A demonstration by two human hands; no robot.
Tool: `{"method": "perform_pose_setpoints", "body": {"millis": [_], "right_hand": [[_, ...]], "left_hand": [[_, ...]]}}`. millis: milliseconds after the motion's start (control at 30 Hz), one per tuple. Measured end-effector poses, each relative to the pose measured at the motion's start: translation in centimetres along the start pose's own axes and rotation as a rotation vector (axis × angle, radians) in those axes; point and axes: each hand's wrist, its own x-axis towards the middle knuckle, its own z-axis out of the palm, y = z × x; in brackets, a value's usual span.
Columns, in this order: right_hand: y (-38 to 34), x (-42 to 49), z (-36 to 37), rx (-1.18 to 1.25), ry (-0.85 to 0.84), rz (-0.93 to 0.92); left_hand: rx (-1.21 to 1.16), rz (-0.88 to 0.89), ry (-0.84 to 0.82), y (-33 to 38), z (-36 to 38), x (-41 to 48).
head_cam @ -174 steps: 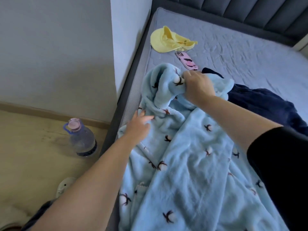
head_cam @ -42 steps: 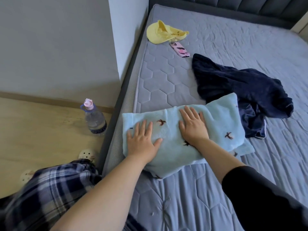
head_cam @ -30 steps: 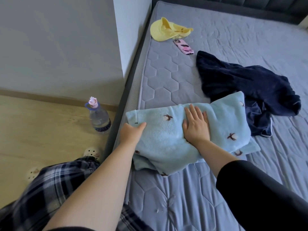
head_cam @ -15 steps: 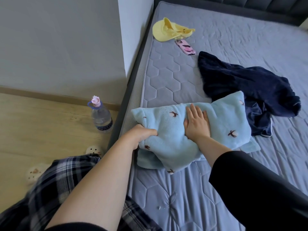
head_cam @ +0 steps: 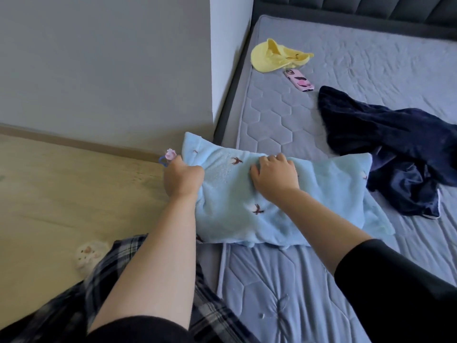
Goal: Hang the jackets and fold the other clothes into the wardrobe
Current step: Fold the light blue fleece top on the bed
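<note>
Folded light-blue fleece garment (head_cam: 284,194) at bed (head_cam: 284,115) edge, left end overhanging. Left hand (head_cam: 183,178) grips that end; right hand (head_cam: 274,175) fingers curled into its middle. Navy garment (head_cam: 395,134) just beside.

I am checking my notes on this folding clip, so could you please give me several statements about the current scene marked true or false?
1. Both hands hold the folded light blue garment. True: the left hand and the right hand each have a grip on it.
2. The yellow cap lies on the floor. False: it lies on the mattress.
3. The phone lies near the cap. True.
4. The dark blue garment is neatly folded. False: it lies crumpled.
</note>
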Motion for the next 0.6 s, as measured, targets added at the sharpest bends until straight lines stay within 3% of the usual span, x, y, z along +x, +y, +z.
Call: {"method": "perform_pose_setpoints", "body": {"millis": [133,300,400,500,600], "right_hand": [[-1.7,0.9,1.3,0.104,0.005,-0.026],[-2.9,-0.6,4.8,0.165,-0.185,-0.054],[-3.0,-0.1,5.3,0.291,-0.155,-0.015],[-1.7,0.4,5.0,0.419,-0.124,-0.016],[0.0,-0.1,4.5,0.523,-0.075,-0.042]], "left_hand": [[0.038,0.007,0.109,-0.7,-1.2,1.2],[0.36,0.193,0.084,-0.9,0.3,1.3],[0.289,0.384,-0.048,-0.7,2.9,-0.6],[0.496,0.539,-0.203,-1.8,5.8,-2.9],[0.646,0.547,-0.195,-2.9,7.1,-3.6]]}}
